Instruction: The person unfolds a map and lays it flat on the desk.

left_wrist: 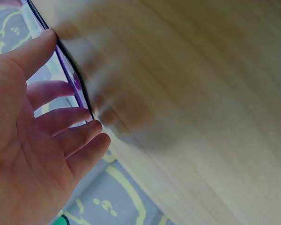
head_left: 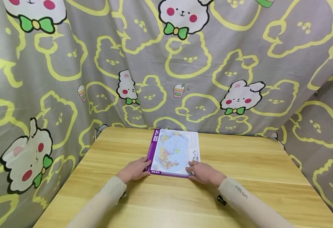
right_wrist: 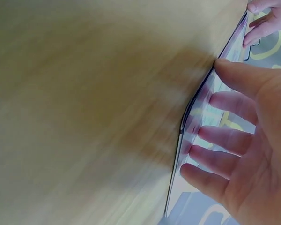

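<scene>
A flat, thin world map board (head_left: 174, 152) with a purple strip along its left and near edges lies on the table. In the head view my left hand (head_left: 135, 168) rests at its near left corner, fingertips on the purple strip. My right hand (head_left: 204, 172) is at the near right corner, fingers over the map and thumb by the near edge. Both wrist views show the board edge-on. Fingers of the left hand (left_wrist: 42, 122) are spread and nearly straight against the edge. Those of the right hand (right_wrist: 243, 136) are likewise extended, touching the board's surface.
The light wood-grain table (head_left: 240, 164) extends around the board on both sides and in front. Behind and at the sides hangs a grey curtain (head_left: 155, 63) printed with yellow outlines and white rabbits. The board's far edge lies close to the table's back edge.
</scene>
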Action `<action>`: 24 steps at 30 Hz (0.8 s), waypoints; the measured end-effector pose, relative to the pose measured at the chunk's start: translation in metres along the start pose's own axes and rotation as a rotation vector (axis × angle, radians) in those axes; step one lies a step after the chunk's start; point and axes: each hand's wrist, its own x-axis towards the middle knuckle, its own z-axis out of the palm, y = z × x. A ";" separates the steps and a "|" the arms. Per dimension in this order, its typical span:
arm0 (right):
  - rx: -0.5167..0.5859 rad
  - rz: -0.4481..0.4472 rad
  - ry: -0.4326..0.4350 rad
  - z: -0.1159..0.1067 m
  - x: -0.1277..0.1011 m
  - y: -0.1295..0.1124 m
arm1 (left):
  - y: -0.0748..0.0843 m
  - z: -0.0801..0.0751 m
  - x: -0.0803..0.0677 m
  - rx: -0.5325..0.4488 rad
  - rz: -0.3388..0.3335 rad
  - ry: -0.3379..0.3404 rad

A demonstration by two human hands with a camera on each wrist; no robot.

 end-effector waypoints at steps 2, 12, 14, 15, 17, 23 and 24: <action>-0.012 -0.007 0.009 0.000 0.001 0.000 | -0.001 0.000 0.000 -0.013 -0.004 -0.004; -0.020 -0.007 0.053 -0.014 0.018 -0.013 | -0.004 0.002 0.001 -0.019 0.004 -0.006; -0.010 0.007 0.036 -0.017 0.024 -0.017 | -0.004 0.002 0.001 -0.011 0.008 -0.010; -0.008 0.010 0.030 -0.018 0.027 -0.019 | -0.004 0.003 0.001 -0.007 0.009 -0.013; -0.002 0.007 0.029 -0.020 0.034 -0.023 | -0.004 0.003 0.002 0.002 0.010 -0.017; -0.012 -0.041 0.031 -0.018 0.056 -0.035 | -0.004 0.003 0.002 0.013 0.003 -0.024; -0.013 -0.046 0.025 -0.018 0.059 -0.037 | -0.005 0.003 0.002 0.013 0.003 -0.025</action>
